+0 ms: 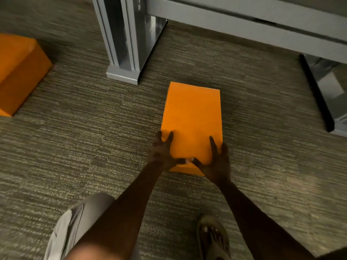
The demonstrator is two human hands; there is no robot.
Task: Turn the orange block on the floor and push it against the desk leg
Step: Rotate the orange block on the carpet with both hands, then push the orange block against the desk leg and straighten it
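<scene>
Pressing both palms onto the near end of the orange block, we have our left hand on its near-left corner and our right hand on its near-right corner, fingers spread flat over the top face and down the sides, thumbs almost meeting along the near edge. Neither hand is closed around it; both lie open against the surface, bracing the block between them. The block lies flat on the striped grey carpet, its long axis running toward twelve o'clock with a slight lean to the right. From the block, the grey desk leg stands at about eleven o'clock, its square foot near the block's far-left corner but apart from it, a strip of carpet showing between them. At one o'clock the pale desk rail crosses the top of the view, and at three o'clock a second grey support with a dark edge sits well apart. A second orange block rests at nine to ten o'clock, far off at the left edge. At six o'clock we see our bent knee in grey shorts and a sandalled foot.
</scene>
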